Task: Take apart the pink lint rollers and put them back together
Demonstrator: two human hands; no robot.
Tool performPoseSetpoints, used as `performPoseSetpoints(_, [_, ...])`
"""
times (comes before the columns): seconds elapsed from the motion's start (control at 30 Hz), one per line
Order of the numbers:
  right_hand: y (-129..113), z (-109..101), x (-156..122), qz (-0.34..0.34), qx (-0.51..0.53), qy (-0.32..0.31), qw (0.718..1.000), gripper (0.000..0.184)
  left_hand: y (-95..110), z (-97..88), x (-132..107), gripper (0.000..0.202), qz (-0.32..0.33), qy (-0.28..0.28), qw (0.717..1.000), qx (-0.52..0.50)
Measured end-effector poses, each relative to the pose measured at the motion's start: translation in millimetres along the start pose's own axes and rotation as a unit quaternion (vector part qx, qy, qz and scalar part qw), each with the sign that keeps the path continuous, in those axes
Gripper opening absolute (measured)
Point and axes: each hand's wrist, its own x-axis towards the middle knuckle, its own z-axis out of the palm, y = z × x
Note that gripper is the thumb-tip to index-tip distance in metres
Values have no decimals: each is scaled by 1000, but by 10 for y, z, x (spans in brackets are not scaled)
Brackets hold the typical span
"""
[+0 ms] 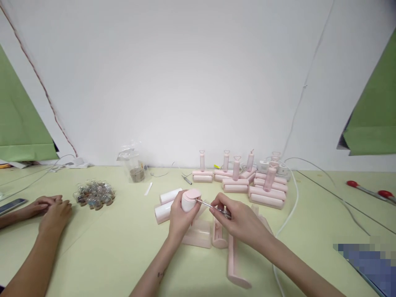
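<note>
My left hand (177, 220) is wrapped round a lint roller's white roll with a pink end cap (192, 194), cap side up. In my right hand (239, 216) is a slim metal screwdriver (205, 203), gripped by its handle. Its tip reaches the edge of the pink cap; I cannot tell whether it sits in a gap or only touches. Beyond my left hand lie white rolls (163, 211). Below the hands are a clear pinkish cover (198, 235), a pink holder part (219, 237) and a long pink piece (232, 260), partly hidden by my right hand.
Several pink lint rollers (266, 197) stand upright behind, at the right. A white cable (295, 198) runs past them. Far left rest another person's hands (55, 210), beside small glass bottles (95, 194). Red-handled tools (365, 188) and a clear plastic container (131, 165) also lie on the table.
</note>
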Motion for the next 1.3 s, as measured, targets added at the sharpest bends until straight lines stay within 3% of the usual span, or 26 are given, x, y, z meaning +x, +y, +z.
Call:
performPoseSetpoints(0.1, [15, 46, -6, 1, 12, -14, 1000, 19, 7, 17, -46, 22, 22, -42, 999, 25])
performPoseSetpoints(0.2, [52, 127, -12, -17, 11, -23, 1000, 37, 8, 42, -81, 22, 34, -67, 997, 35])
performPoseSetpoints(0.4, [96, 314, 1, -60, 42, 11, 997, 41, -22, 47, -73, 23, -13, -34, 998, 43])
performPoseSetpoints(0.57, [113, 392, 13, -69, 5, 35, 997, 42, -48, 53, -49, 23, -27, -11, 998, 60])
performPoseSetpoints(0.83, [143, 400, 44, -39, -44, 52, 997, 46, -10, 155, 13, 28, -42, 5, 998, 48])
performPoseSetpoints(0.97, [152, 226, 96, -12, -24, 61, 998, 44, 31, 230, 130, 28, -18, 3, 999, 46])
performPoseSetpoints(1.13, [231, -281, 117, 66, 1, 62, 996, 42, 181, 388, 309, 27, 56, -68, 996, -3])
performPoseSetpoints(1.23, [373, -443, 149, 47, -18, 74, 996, 54, 264, 524, 329, 28, 60, -124, 990, -41])
performPoseSetpoints(1.3, [500, -452, 200, 8, 2, 53, 999, 50, 264, 613, 315, 29, 48, -140, 987, -68])
